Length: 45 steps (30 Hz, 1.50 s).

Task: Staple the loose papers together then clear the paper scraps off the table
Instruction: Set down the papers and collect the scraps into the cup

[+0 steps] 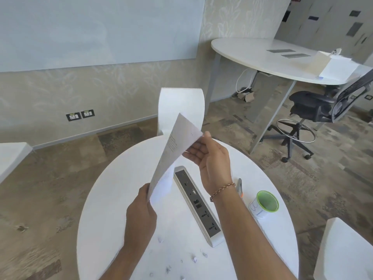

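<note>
The papers are held up above the round white counter, tilted on edge, between both hands. Their near lower corner is gripped by the left hand, whose fingers are curled round the edge. Their far upper corner is pinched by the right hand, thumb on top and fingers spread beneath; a bracelet is worn on that wrist. Small paper scraps are scattered over the near part of the counter, between the two forearms. A socket strip is set into the middle of the counter, running from far left to near right. To its right a stapler is partly hidden behind the right wrist, and a green-rimmed cup stands further right, near the counter's edge.
</note>
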Tool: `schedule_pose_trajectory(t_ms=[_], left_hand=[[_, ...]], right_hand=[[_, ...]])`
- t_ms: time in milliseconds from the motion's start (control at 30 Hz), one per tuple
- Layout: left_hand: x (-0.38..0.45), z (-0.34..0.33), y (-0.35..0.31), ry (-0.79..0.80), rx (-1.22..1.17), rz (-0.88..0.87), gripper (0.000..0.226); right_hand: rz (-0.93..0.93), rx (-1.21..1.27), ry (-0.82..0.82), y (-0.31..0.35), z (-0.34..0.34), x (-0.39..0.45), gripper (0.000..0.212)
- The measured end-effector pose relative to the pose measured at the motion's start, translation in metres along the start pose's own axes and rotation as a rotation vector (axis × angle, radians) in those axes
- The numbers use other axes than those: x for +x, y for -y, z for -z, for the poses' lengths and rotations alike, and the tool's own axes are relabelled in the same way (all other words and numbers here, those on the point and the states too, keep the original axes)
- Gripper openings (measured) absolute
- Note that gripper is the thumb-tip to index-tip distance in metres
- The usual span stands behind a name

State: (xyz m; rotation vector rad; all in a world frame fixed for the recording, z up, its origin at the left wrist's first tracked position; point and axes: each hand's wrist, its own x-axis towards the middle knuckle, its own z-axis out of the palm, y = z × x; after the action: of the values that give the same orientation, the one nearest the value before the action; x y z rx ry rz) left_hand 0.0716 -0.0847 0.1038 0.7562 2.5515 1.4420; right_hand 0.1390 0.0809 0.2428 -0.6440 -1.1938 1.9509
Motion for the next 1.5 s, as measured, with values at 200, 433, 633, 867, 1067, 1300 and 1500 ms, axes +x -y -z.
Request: schedule_pose_trajectory(t_ms=[200, 433, 633, 867, 1067, 1300, 1500], left_hand=[[0.013, 0.014, 0.019, 0.114, -0.474, 0.308, 0.026], [0.03, 0.032, 0.064, 0.244, -0.719, 0.488, 0.026], [0.055, 0.034, 0.097, 0.264, -0.77, 0.595, 0.028], [0.074, 0.025, 0.136, 0.197, -0.697, 0.64, 0.019], [0.071, 0.015, 0.154, -0.128, -0.128, 0.414, 0.036], [0.07, 0.003, 0.134, -0.086, -0.107, 0.186, 0.028], [0.069, -0.004, 0.12, -0.019, -0.022, 0.104, 0.036]], right_hand=[[0.038, -0.328, -0.247, -0.045, 0.028, 0.017, 0.027], [-0.337, -0.697, -0.088, -0.13, 0.066, 0.019, 0.057], [-0.521, -0.526, 0.132, -0.173, 0.074, 0.006, 0.022], [-0.559, -0.553, 0.107, -0.201, 0.064, 0.015, 0.027], [-0.545, -0.585, 0.055, -0.224, 0.05, 0.044, 0.023], [-0.538, -0.63, 0.012, -0.256, 0.039, 0.081, 0.025], [-0.459, -0.84, 0.01, -0.278, 0.039, 0.106, 0.023]])
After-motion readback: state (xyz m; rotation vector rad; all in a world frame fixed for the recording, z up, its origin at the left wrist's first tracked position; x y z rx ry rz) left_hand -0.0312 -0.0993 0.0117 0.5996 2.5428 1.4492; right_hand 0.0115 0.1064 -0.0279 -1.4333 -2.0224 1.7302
